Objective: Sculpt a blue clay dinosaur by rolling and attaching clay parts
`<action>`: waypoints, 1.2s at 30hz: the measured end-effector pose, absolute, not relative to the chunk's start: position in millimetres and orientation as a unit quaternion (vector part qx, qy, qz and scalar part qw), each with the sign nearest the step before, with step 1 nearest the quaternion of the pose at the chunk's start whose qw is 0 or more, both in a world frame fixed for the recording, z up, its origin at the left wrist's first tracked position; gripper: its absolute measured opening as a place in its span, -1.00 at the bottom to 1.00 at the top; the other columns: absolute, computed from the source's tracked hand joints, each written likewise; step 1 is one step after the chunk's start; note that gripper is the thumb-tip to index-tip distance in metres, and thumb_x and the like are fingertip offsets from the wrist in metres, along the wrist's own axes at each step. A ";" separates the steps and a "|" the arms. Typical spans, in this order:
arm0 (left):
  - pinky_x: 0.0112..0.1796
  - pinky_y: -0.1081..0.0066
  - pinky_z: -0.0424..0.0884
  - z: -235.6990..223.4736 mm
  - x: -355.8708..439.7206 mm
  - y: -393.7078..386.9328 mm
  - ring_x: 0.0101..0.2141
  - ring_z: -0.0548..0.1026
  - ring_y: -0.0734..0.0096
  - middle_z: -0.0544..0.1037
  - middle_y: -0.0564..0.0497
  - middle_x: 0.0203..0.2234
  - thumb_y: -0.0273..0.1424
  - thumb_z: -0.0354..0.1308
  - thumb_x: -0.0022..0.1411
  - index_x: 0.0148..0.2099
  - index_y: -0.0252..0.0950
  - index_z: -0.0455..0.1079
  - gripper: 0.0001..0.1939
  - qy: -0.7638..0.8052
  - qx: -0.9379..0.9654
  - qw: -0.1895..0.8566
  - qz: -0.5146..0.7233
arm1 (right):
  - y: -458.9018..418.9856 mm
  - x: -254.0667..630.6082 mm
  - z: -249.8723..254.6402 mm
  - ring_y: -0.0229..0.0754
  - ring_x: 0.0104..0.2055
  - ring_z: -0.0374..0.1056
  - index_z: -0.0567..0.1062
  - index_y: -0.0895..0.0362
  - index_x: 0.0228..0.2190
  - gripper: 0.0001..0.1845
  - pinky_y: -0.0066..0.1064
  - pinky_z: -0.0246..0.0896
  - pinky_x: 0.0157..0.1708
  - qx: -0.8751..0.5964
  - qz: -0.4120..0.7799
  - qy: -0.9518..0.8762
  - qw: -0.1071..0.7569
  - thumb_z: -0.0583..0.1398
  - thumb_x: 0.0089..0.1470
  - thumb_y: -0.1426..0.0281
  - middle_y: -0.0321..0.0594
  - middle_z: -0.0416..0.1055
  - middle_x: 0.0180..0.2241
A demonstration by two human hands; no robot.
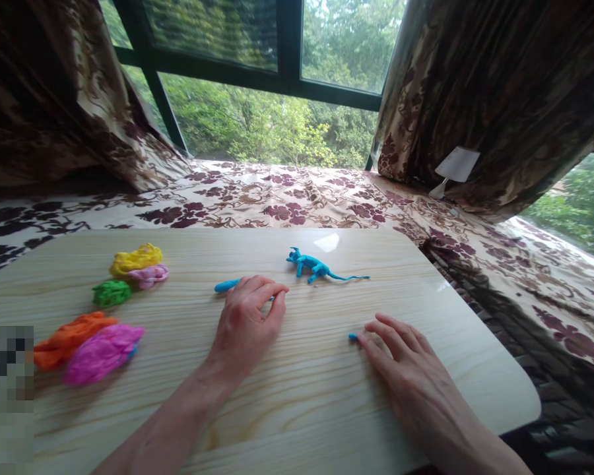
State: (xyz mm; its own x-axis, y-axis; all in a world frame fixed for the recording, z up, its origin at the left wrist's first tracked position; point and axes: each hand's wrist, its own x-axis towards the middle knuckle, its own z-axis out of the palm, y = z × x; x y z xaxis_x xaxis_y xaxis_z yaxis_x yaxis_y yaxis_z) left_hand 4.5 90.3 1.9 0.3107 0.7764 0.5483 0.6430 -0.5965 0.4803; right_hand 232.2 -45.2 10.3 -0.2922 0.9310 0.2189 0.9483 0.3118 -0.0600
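Note:
My left hand is closed over a blue clay roll, with thumb and index finger drawn together. One end of the roll sticks out to the left; the rest is hidden under the hand. My right hand rests low over the table, fingers stretched and a little apart. At the tip of its nearest digit is a small blue clay piece; I see no grip around it. Beyond both hands a blue clay animal figure with horn-like points on its head, legs and a long thin tail lies on the tabletop.
Clay lumps sit at the left of the wooden table: yellow, pale pink, green, orange and bright pink. A white lamp stands on the floral cloth by the curtain.

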 end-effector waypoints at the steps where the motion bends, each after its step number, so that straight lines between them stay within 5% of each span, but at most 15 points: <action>1: -0.14 0.28 0.26 1.8 4.5 90.5 -0.25 0.39 0.31 0.48 0.02 -0.35 -0.44 0.00 0.14 -0.29 -0.22 0.43 -0.82 0.439 0.805 0.086 0.389 | -42.5 231.8 12.0 0.01 0.17 -0.05 0.27 0.13 0.04 -0.46 -0.07 -0.04 0.08 -0.590 -0.039 -0.800 0.105 0.01 -0.02 0.60 -0.07 0.21 0.04; 8: -0.15 0.29 0.26 2.2 3.5 91.2 -0.25 0.39 0.32 0.48 0.02 -0.37 -0.44 0.00 0.14 -0.30 -0.22 0.43 -0.83 0.442 0.798 0.084 0.402 | -23.0 238.0 34.8 -0.07 0.13 0.01 0.34 0.10 -0.04 -0.48 -0.16 0.03 0.05 -0.604 -0.041 -0.783 0.143 0.00 -0.05 0.67 -0.10 0.24 -0.02; 18: -0.13 0.31 0.26 12.4 -13.5 97.6 -0.24 0.37 0.33 0.48 0.02 -0.35 -0.44 0.00 0.16 -0.28 -0.25 0.42 -0.83 0.472 0.745 0.062 0.466 | -1.9 232.3 35.7 -0.12 -0.10 0.23 0.46 0.07 -0.35 -0.88 -0.26 0.18 -0.15 -0.582 0.005 -0.799 0.153 0.13 0.04 0.46 -0.18 0.34 -0.21; 25: -0.13 0.30 0.25 18.7 -33.1 107.4 -0.23 0.38 0.30 0.49 0.01 -0.33 -0.44 -0.02 0.16 -0.25 -0.26 0.43 -0.80 0.514 0.705 0.023 0.488 | 21.2 184.0 41.9 -0.22 -0.27 0.27 0.44 0.10 -0.35 -0.87 -0.41 0.15 -0.26 -0.547 0.053 -0.821 0.156 0.10 0.07 0.50 -0.27 0.40 -0.38; 30: -0.14 0.30 0.25 16.6 -34.2 109.1 -0.24 0.38 0.30 0.50 0.01 -0.35 -0.44 -0.02 0.16 -0.27 -0.26 0.43 -0.81 0.518 0.696 0.017 0.496 | 32.3 158.9 52.4 -0.20 -0.23 0.28 0.47 0.06 -0.35 -0.85 -0.37 0.06 -0.19 -0.496 0.030 -0.859 0.122 0.15 0.00 0.51 -0.27 0.41 -0.29; 36: -0.14 0.29 0.24 16.7 -34.8 108.8 -0.24 0.38 0.29 0.50 0.02 -0.34 -0.45 -0.02 0.16 -0.26 -0.26 0.43 -0.81 0.522 0.697 0.019 0.491 | 69.1 121.7 56.3 -0.20 -0.27 0.31 0.47 0.08 -0.35 -0.80 -0.42 0.08 -0.33 -0.498 -0.015 -0.860 0.113 0.05 0.09 0.47 -0.23 0.41 -0.35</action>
